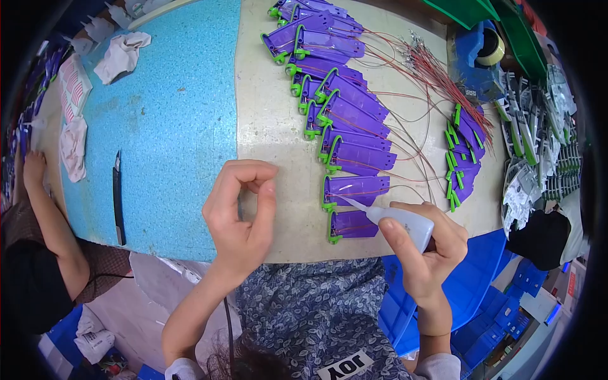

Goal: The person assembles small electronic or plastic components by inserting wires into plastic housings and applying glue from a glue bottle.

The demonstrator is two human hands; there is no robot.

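My right hand grips a white squeeze bottle, tilted so that its thin nozzle points left. The nozzle's tip is over a purple plastic piece with a green edge, near its green end; whether it touches I cannot tell. Just below lies another purple piece, the nearest of a long column of them. My left hand hovers by the table's near edge, its fingers curled and the thumb close to the index fingertip. Nothing shows between them.
Thin red wires run from the column to the right. Purple pieces with green strips lie stacked there. A black utility knife and a crumpled cloth rest on the blue mat. Another person's arm is at far left.
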